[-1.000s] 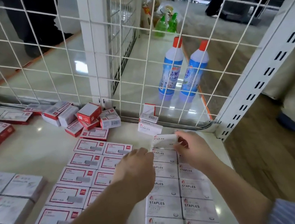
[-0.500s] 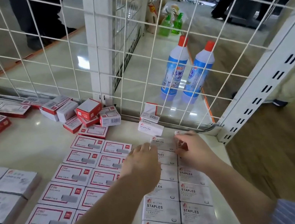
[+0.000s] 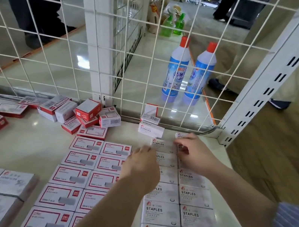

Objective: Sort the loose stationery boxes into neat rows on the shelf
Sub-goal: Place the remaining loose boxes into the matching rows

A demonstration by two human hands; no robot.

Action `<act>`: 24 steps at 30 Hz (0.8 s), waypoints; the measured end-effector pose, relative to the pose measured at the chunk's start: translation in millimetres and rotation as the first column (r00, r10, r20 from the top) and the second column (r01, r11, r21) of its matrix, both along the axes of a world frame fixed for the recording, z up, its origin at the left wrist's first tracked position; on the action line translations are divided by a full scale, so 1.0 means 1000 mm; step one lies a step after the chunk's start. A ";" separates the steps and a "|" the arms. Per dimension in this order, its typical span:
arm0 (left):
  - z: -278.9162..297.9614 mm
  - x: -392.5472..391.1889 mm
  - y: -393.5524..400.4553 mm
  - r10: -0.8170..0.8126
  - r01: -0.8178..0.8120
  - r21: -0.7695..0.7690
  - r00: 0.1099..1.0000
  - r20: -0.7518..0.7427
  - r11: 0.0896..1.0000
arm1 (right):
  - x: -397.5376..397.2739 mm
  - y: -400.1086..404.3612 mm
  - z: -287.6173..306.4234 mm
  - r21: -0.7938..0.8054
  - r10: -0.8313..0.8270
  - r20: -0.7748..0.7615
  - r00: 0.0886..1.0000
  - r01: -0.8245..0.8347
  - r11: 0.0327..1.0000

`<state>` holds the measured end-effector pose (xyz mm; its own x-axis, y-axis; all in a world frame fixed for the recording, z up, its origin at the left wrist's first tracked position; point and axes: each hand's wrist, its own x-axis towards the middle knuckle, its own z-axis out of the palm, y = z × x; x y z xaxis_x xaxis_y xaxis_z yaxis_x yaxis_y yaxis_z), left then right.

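White wire mesh (image 3: pixel 67 53) backs the pale shelf (image 3: pixel 21 146), and two blue bottles (image 3: pixel 187 71) stand on the floor beyond it. Both hands work at the far end of the double row of staples boxes (image 3: pixel 161 210), by the shelf's back right corner. The left hand (image 3: pixel 143 165) rests, fingers curled, beside the end box (image 3: pixel 159 144); the right hand (image 3: pixel 192 151) pinches its neighbour (image 3: pixel 180 135). Squaring both boxes flush against the row looks best. Loose boxes (image 3: pixel 150 128) wait near the back edge, beside a red pile (image 3: pixel 87 113).
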<state>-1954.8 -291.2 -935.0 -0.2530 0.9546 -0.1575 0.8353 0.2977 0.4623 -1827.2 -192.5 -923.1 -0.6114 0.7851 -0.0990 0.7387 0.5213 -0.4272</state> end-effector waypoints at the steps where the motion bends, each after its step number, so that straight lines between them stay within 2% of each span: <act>1: 0.000 0.000 0.000 0.000 0.000 0.005 1.000 -0.001 1.000 | 0.000 0.000 0.000 0.001 -0.002 -0.003 1.000 0.002 1.000; 7: 0.005 -0.001 -0.006 -0.005 0.006 0.032 0.999 -0.050 0.999 | -0.008 -0.001 -0.003 0.046 -0.086 0.003 0.996 0.086 0.995; 11: 0.010 -0.016 -0.018 0.128 -0.118 0.094 0.986 -0.109 0.989 | -0.020 -0.001 -0.001 0.079 -0.165 -0.081 0.983 0.171 0.982; 14: 0.014 -0.032 -0.028 0.168 -0.156 0.081 0.970 -0.174 0.984 | -0.035 0.003 0.001 0.056 -0.209 -0.130 0.969 0.218 0.974; 18: 0.014 -0.045 -0.042 0.178 -0.175 0.037 0.974 -0.137 0.984 | -0.051 0.012 0.002 0.052 -0.234 -0.119 0.965 0.241 0.969; 24: 0.010 -0.049 -0.046 0.164 -0.161 0.042 0.983 -0.081 0.986 | -0.063 0.013 -0.006 0.115 -0.240 -0.178 0.954 0.262 0.958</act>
<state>-2003.9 -337.6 -925.1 -0.4161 0.9042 -0.0964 0.8132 0.4175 0.4055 -1890.0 -179.6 -929.3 -0.3921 0.9142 0.1021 0.7803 0.3893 -0.4894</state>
